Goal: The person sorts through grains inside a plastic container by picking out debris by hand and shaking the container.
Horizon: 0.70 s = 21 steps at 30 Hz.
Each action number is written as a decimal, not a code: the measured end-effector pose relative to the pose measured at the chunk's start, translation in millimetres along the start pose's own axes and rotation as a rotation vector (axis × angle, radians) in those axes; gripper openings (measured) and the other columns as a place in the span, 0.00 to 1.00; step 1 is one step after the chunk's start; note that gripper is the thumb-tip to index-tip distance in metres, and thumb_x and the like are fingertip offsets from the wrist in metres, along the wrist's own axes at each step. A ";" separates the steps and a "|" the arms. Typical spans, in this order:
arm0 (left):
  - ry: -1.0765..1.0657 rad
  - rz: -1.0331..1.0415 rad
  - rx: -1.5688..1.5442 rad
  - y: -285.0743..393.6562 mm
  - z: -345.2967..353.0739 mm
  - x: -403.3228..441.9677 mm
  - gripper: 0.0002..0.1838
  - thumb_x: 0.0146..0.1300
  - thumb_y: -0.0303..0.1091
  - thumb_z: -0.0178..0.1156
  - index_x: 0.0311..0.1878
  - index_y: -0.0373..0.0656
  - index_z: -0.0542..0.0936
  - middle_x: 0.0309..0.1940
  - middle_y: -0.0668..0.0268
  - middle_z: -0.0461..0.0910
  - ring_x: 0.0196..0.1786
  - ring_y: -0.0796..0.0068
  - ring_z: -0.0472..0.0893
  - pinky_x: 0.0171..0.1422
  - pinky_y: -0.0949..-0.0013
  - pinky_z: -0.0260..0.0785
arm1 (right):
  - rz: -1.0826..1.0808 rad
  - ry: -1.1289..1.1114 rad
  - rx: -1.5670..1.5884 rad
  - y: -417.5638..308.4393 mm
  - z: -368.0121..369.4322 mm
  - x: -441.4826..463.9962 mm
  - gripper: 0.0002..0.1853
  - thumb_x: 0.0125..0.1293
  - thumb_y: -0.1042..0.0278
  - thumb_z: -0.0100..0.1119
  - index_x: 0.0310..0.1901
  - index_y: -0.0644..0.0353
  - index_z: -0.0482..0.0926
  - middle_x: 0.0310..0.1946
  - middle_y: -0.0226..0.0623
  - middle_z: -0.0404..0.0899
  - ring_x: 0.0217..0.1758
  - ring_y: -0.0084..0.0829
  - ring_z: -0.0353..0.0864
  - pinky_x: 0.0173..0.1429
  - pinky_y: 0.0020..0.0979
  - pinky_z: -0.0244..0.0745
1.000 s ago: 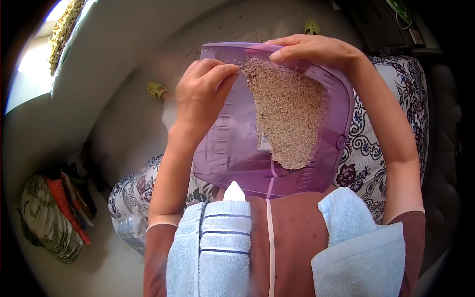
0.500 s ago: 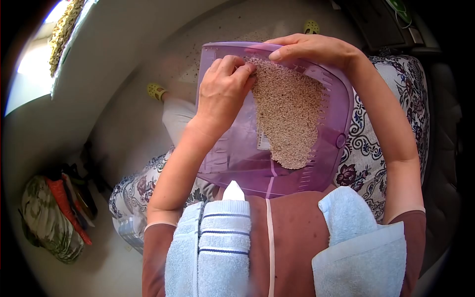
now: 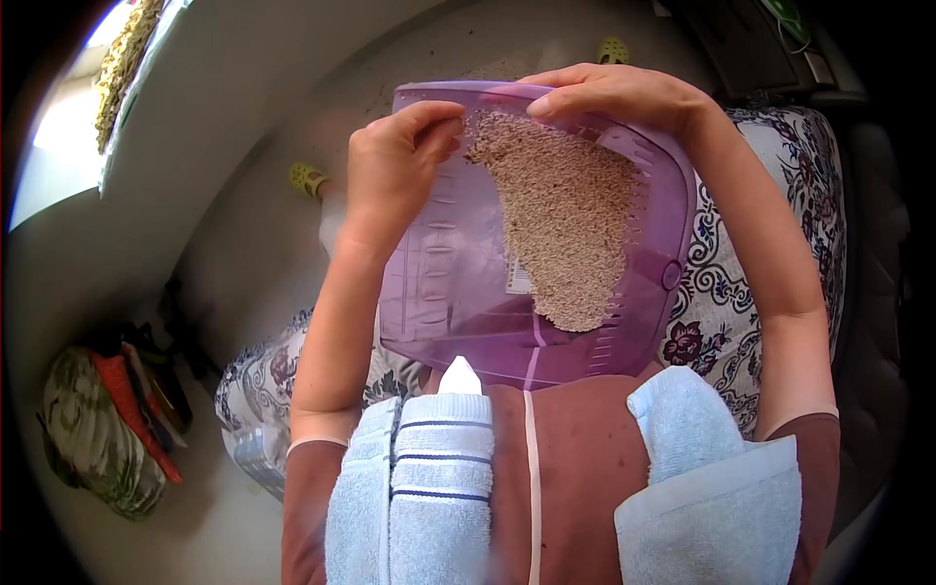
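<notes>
On my lap rests a see-through purple plastic tray [image 3: 458,283], tilted so that its contents show. A wide patch of small beige grains [image 3: 570,214] covers its middle and right, with darker specks among them. My right hand [image 3: 614,96] grips the tray's far rim, thumb on the inner side and fingers over the outside. Above the tray's upper left part is my left hand [image 3: 400,161], fingertips pinched together just left of the grains. Whatever may be between those fingertips is too small to make out.
Patterned floral fabric [image 3: 770,234] covers the seat under me. Light blue towels [image 3: 439,478] hang over my chest. Yellow clogs [image 3: 307,178] are on my feet. Bags [image 3: 97,429] lie on the floor at left, and dark specks are scattered beyond the tray.
My left hand has moved left from the upper edge of the grains, and some grains there have spread slightly leftward. My right hand keeps its grip on the rim.
</notes>
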<state>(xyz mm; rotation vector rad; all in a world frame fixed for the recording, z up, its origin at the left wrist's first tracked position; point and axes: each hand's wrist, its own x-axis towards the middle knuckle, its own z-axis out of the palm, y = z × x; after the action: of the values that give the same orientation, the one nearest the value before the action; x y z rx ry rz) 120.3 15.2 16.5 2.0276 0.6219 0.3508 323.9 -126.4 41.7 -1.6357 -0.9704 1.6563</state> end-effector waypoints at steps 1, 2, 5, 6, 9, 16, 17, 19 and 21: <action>0.006 -0.017 -0.016 -0.5 -0.9 0.5 0.06 0.61 0.25 0.64 0.41 0.37 0.84 0.31 0.69 0.84 0.31 0.83 0.81 0.38 0.79 0.75 | -0.006 0.002 -0.003 1.0 -0.5 -0.2 0.29 0.65 0.51 0.56 0.66 0.53 0.71 0.46 0.28 0.78 0.43 0.17 0.72 0.52 0.18 0.67; 0.013 -0.062 -0.061 0.8 -2.5 0.9 0.06 0.61 0.25 0.63 0.41 0.37 0.84 0.30 0.69 0.84 0.31 0.83 0.81 0.37 0.79 0.75 | -0.020 0.010 0.007 2.4 -0.9 0.0 0.30 0.64 0.50 0.57 0.65 0.55 0.71 0.47 0.32 0.79 0.45 0.20 0.75 0.52 0.20 0.69; 0.032 -0.162 -0.152 4.3 -9.0 0.0 0.04 0.61 0.27 0.64 0.39 0.39 0.84 0.29 0.70 0.84 0.30 0.83 0.81 0.35 0.80 0.74 | -0.069 0.025 0.034 10.4 -0.4 4.8 0.31 0.62 0.48 0.59 0.63 0.59 0.73 0.49 0.40 0.80 0.49 0.26 0.80 0.53 0.23 0.75; 0.036 -0.168 -0.153 3.9 -11.0 -0.2 0.04 0.61 0.28 0.64 0.38 0.39 0.84 0.29 0.71 0.84 0.29 0.84 0.81 0.34 0.80 0.73 | -0.093 0.028 0.042 14.8 -0.5 8.0 0.31 0.62 0.49 0.59 0.63 0.59 0.73 0.49 0.40 0.80 0.49 0.26 0.80 0.53 0.23 0.75; 0.041 -0.130 -0.098 2.1 -15.5 -1.4 0.05 0.60 0.29 0.66 0.38 0.39 0.84 0.28 0.72 0.83 0.27 0.86 0.79 0.32 0.81 0.70 | -0.101 0.013 0.058 11.9 1.3 6.0 0.31 0.62 0.49 0.58 0.63 0.59 0.73 0.50 0.40 0.80 0.49 0.27 0.80 0.54 0.24 0.75; 0.061 -0.241 -0.194 -5.2 -22.6 0.6 0.08 0.59 0.32 0.67 0.39 0.40 0.84 0.27 0.73 0.82 0.27 0.86 0.77 0.32 0.79 0.69 | -0.052 0.007 0.042 5.7 1.8 0.9 0.32 0.62 0.49 0.58 0.64 0.58 0.72 0.50 0.40 0.80 0.49 0.27 0.80 0.53 0.25 0.75; 0.151 -0.168 -0.132 -11.6 -26.3 2.5 0.08 0.59 0.32 0.67 0.40 0.41 0.84 0.28 0.72 0.83 0.28 0.84 0.77 0.33 0.77 0.70 | -0.036 0.005 0.035 4.2 1.9 -0.4 0.31 0.62 0.49 0.58 0.64 0.56 0.72 0.49 0.36 0.79 0.48 0.24 0.78 0.53 0.23 0.72; 0.329 -0.023 -0.007 -20.1 -33.1 7.3 0.09 0.58 0.31 0.67 0.41 0.42 0.83 0.31 0.71 0.83 0.30 0.80 0.79 0.36 0.73 0.72 | -0.004 0.002 0.022 -0.1 2.4 -4.2 0.31 0.63 0.49 0.57 0.66 0.51 0.71 0.47 0.29 0.78 0.45 0.19 0.73 0.54 0.21 0.68; 0.456 0.174 0.433 -18.5 -38.2 5.1 0.10 0.57 0.28 0.66 0.43 0.45 0.83 0.38 0.67 0.81 0.34 0.75 0.80 0.41 0.71 0.73 | 0.005 0.005 0.022 0.0 2.9 -4.4 0.31 0.63 0.49 0.57 0.66 0.52 0.71 0.45 0.29 0.78 0.45 0.19 0.73 0.53 0.20 0.67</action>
<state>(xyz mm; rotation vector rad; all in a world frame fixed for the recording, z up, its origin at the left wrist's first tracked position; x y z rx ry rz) 100.9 53.2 19.9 2.4433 0.8570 0.8599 321.2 -130.3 44.0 -1.6283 -0.9426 1.6596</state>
